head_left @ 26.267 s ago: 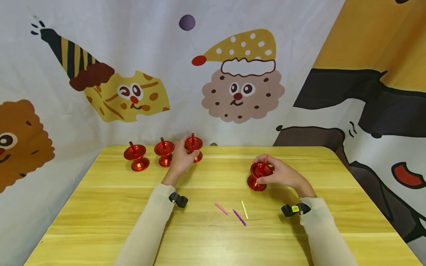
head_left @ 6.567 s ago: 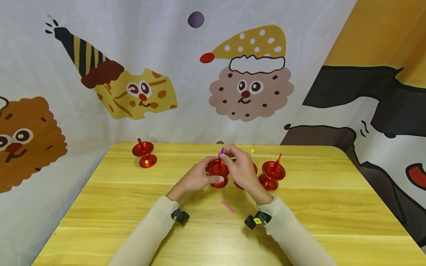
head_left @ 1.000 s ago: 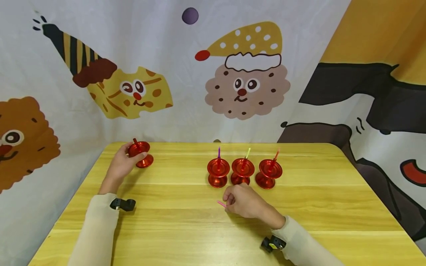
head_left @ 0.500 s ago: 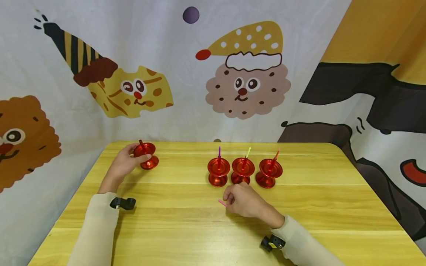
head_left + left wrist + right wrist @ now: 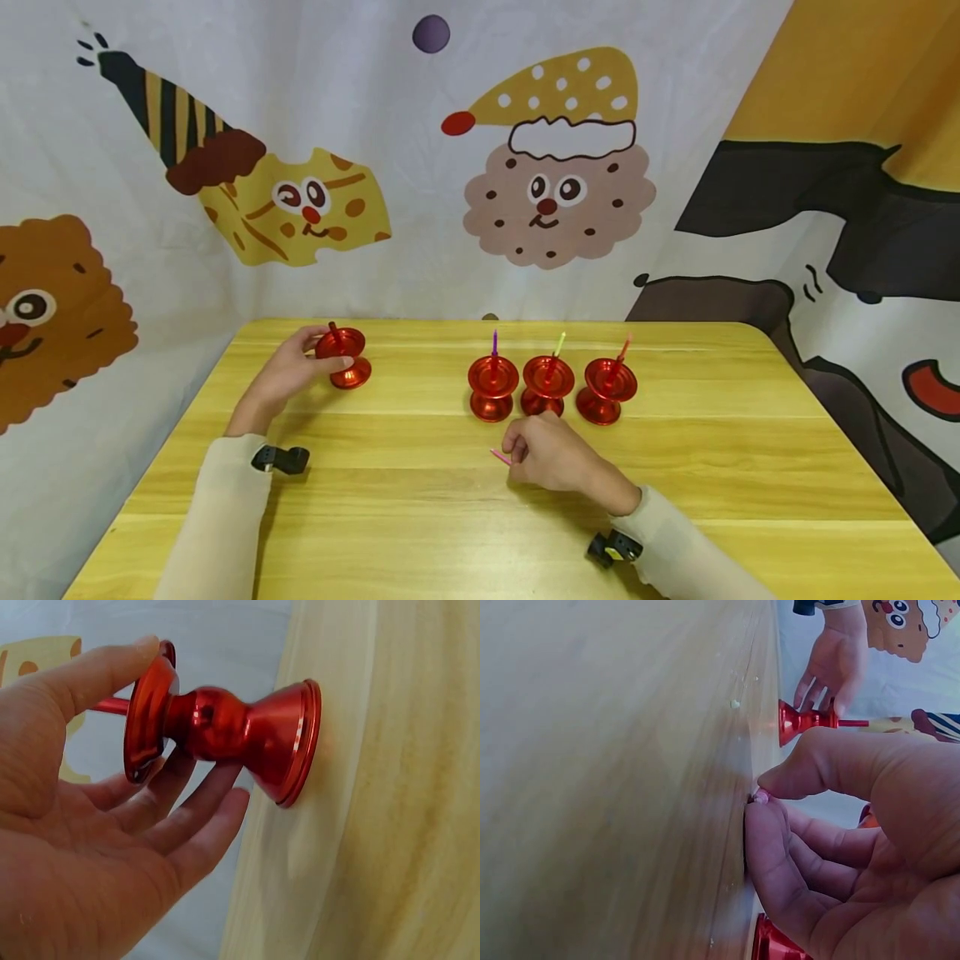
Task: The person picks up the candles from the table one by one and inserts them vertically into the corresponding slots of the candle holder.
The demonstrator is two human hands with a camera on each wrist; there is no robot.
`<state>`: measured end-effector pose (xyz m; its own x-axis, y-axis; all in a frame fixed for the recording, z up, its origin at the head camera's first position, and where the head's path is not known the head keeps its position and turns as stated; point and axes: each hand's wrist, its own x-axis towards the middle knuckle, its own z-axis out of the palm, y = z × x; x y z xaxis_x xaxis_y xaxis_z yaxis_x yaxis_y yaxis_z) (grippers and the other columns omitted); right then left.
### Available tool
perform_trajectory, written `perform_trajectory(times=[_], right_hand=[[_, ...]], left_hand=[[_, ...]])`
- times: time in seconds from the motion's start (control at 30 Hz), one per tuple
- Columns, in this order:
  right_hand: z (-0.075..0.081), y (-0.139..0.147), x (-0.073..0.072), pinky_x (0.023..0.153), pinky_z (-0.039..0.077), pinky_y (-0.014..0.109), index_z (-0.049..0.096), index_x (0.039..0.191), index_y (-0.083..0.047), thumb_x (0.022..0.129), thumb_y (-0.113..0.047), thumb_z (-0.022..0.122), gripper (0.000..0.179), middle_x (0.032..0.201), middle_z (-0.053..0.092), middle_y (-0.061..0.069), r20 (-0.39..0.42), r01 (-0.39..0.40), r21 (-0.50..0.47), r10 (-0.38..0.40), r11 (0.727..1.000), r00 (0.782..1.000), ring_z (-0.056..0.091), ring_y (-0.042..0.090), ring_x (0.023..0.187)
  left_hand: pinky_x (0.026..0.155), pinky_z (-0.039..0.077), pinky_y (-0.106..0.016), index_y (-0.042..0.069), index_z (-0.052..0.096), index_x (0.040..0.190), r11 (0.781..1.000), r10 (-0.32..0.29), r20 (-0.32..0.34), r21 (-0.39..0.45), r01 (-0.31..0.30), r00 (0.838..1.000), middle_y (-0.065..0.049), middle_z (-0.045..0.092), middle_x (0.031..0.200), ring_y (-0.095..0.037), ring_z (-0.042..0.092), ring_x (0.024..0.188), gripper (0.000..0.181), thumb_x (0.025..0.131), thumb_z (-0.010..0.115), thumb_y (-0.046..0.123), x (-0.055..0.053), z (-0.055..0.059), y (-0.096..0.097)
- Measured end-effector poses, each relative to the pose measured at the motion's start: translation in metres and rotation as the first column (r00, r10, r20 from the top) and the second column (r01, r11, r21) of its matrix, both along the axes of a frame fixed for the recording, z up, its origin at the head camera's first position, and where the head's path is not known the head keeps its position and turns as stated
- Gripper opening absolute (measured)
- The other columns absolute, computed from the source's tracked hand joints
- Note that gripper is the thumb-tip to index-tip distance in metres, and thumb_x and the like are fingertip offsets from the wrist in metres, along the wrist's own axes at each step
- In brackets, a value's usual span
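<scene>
My left hand (image 5: 288, 372) grips a shiny red candle holder (image 5: 351, 372) at the table's far left, thumb across the dish rim and fingers behind it. In the left wrist view, the candle holder (image 5: 214, 724) has a flared base, a rounded stem and a bare red tube rising from its dish. Low over the tabletop, my right hand (image 5: 552, 454) pinches a thin pink candle (image 5: 499, 456) between thumb and forefinger; in the right wrist view only the candle's tip (image 5: 761, 796) shows.
Three matching holders stand in a row beyond my right hand: one with a purple candle (image 5: 494, 342), one with a yellow candle (image 5: 559, 343), one with a red candle (image 5: 625, 347). A cartoon-printed cloth (image 5: 427, 208) hangs behind the wooden table (image 5: 420, 533).
Over the last second my left hand has brought its holder rightward and slightly nearer; my right hand stays put. Since the oldest frame, three holders have come to stand together at right, bearing candles.
</scene>
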<state>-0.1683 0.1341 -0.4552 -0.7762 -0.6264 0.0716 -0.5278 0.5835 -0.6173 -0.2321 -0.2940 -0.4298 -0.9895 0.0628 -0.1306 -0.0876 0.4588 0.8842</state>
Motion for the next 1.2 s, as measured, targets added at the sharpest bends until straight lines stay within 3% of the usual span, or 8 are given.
perform_trajectory(times=[0.23,0.5,0.83,1.2], right_hand=[[0.006,-0.003,0.001,0.069,0.054,0.027,0.073,0.088,-0.011,0.074,0.004,0.082,0.022,0.072,0.066,-0.015,0.043,0.033,0.048,-0.035,0.998,0.998,0.061,0.0,0.069],[0.008,-0.002,0.001,0.069,0.054,0.026,0.074,0.088,-0.011,0.074,0.004,0.084,0.023,0.073,0.066,-0.014,0.051,0.027,0.048,-0.03,0.998,0.998,0.061,0.0,0.069],[0.008,-0.002,0.002,0.068,0.053,0.025,0.073,0.087,-0.012,0.073,0.004,0.084,0.024,0.072,0.065,-0.015,0.047,0.023,0.038,-0.024,0.999,0.999,0.06,-0.001,0.068],[0.007,-0.002,0.001,0.068,0.053,0.025,0.073,0.087,-0.012,0.072,0.004,0.083,0.024,0.073,0.065,-0.015,0.044,0.015,0.019,-0.015,1.0,0.999,0.06,-0.002,0.068]], left_hand=[[0.117,0.044,-0.064,-0.008,0.028,0.168,0.995,-0.087,-0.024,0.041,0.088,0.996,-0.034,0.04,0.165,-0.053,0.04,0.151,0.086,0.104,0.079,0.02,0.001,-0.001,0.004],[0.118,0.043,-0.066,-0.005,0.03,0.168,0.987,-0.159,-0.032,0.032,0.16,0.987,-0.031,0.041,0.166,-0.054,0.038,0.153,0.086,0.102,0.08,0.02,0.003,-0.001,0.014],[0.106,0.056,-0.042,-0.007,0.031,0.167,0.965,-0.248,-0.054,0.075,0.251,0.967,-0.032,0.049,0.159,-0.049,0.052,0.144,0.082,0.103,0.078,0.013,0.002,-0.005,0.027],[0.105,0.056,-0.044,-0.005,0.034,0.166,0.944,-0.314,-0.039,0.096,0.317,0.948,-0.03,0.053,0.157,-0.046,0.058,0.139,0.082,0.101,0.08,0.014,0.002,-0.006,0.043]])
